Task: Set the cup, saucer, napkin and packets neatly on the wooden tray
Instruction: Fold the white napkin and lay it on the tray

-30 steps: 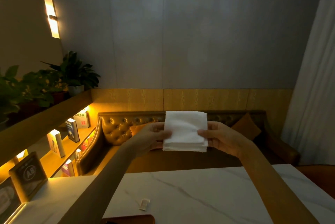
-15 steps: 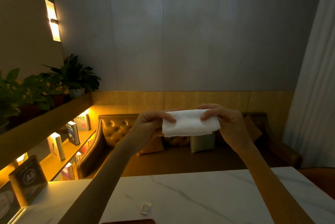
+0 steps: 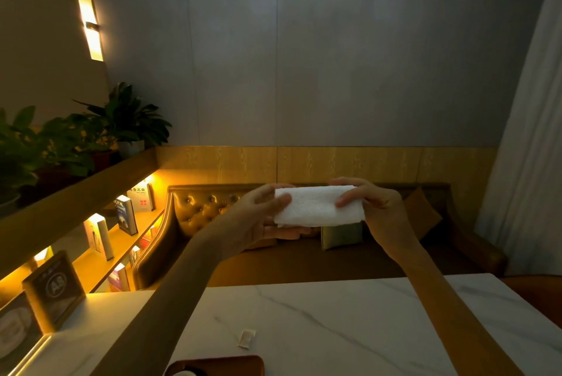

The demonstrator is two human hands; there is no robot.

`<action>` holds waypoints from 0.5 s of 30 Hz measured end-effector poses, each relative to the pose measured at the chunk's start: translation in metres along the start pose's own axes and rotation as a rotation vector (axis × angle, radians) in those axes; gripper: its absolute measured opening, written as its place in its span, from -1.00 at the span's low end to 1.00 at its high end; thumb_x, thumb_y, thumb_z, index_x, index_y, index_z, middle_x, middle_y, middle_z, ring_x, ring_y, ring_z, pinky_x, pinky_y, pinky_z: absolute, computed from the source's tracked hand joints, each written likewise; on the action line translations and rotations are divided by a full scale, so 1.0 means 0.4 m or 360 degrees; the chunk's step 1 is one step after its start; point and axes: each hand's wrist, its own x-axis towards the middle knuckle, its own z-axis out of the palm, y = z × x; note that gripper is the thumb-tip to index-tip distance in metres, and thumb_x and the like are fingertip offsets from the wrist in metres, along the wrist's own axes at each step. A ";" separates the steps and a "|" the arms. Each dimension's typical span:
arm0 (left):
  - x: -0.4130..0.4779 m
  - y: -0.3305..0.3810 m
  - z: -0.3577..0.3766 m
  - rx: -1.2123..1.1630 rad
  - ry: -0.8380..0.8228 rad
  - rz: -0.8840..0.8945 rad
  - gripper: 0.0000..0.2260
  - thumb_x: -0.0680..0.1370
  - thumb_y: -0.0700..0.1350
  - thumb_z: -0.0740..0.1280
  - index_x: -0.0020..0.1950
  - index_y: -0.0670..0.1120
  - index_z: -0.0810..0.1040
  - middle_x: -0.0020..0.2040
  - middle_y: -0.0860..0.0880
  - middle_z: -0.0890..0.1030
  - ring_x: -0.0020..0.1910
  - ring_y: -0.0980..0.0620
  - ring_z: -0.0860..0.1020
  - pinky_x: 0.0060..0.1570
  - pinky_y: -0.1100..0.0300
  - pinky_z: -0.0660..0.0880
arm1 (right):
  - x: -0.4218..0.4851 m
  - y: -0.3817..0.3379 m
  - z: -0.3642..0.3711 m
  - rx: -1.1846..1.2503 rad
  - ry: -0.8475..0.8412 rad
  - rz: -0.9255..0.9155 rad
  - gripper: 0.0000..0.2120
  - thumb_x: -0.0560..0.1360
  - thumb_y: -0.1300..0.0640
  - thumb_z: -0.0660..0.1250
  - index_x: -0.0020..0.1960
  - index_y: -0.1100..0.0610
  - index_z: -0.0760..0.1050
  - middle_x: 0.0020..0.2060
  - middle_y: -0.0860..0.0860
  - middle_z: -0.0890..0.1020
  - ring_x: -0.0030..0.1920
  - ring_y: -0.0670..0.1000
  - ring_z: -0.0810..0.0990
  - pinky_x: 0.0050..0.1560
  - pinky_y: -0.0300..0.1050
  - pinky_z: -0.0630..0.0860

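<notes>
White paper napkin (image 3: pixel 317 206), folded to a long narrow band, held in mid-air well above the tabletop (image 3: pixel 349 324) and roughly level between both hands; left hand (image 3: pixel 258 217) closed on its left end, thumb over the near face and fingers curled beneath; right hand (image 3: pixel 374 208) closed on its right end, fingertips pressing the top fold, thumb hidden behind. Both hands occupied by the napkin alone, neither free. Step in hand, by judgement: folding or neatening the napkin before it goes down, so the placing itself is not yet done. Wooden tray (image 3: pixel 219 365): only its far edge shows at the bottom of the view, close to the body and far below the napkin; something pale and round sits at its near-left corner, too cropped to name as cup or saucer. One small packet (image 3: pixel 246 338) lies loose on the marble tabletop just beyond the tray, apart from it and untouched. Next move calls for lowering the napkin toward the body and onto a bare part of the tray, keeping the fold pinched so the layers do not spring open, and squaring its long edge to the tray's rim; the packet remains to be gathered afterwards
</notes>
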 end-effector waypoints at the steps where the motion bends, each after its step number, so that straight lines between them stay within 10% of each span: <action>1: -0.005 -0.006 0.001 0.0045 0.0019 -0.0026 -0.51 0.41 -0.06 0.47 0.32 -0.07 0.47 0.27 -0.21 0.46 0.09 -0.21 0.65 -0.08 0.12 0.65 | -0.004 0.009 0.004 -0.0002 0.0010 0.0029 -0.41 0.49 0.55 0.16 -0.17 -0.11 0.67 0.16 0.06 0.56 0.22 -0.01 0.53 0.04 -0.16 0.60; 8: -0.023 -0.095 -0.041 0.0234 0.0428 0.0054 -0.58 0.43 -0.20 0.47 0.27 -0.05 0.48 0.21 -0.15 0.52 0.02 -0.07 0.68 -0.09 0.14 0.64 | -0.055 0.124 0.032 0.1176 -0.0191 0.1111 -0.59 0.60 -0.05 0.13 0.41 0.03 0.39 0.31 0.18 0.50 0.28 0.27 0.51 0.16 0.17 0.56; 15: -0.067 -0.238 -0.150 0.0465 0.0655 -0.0179 -0.48 0.52 -0.11 0.40 0.45 -0.13 0.35 0.31 -0.16 0.47 0.22 -0.14 0.56 0.17 -0.10 0.58 | -0.123 0.232 0.140 0.0643 -0.0217 0.1249 -0.49 0.43 0.00 0.42 0.34 0.11 0.45 0.23 0.14 0.55 0.19 0.13 0.61 0.14 0.02 0.59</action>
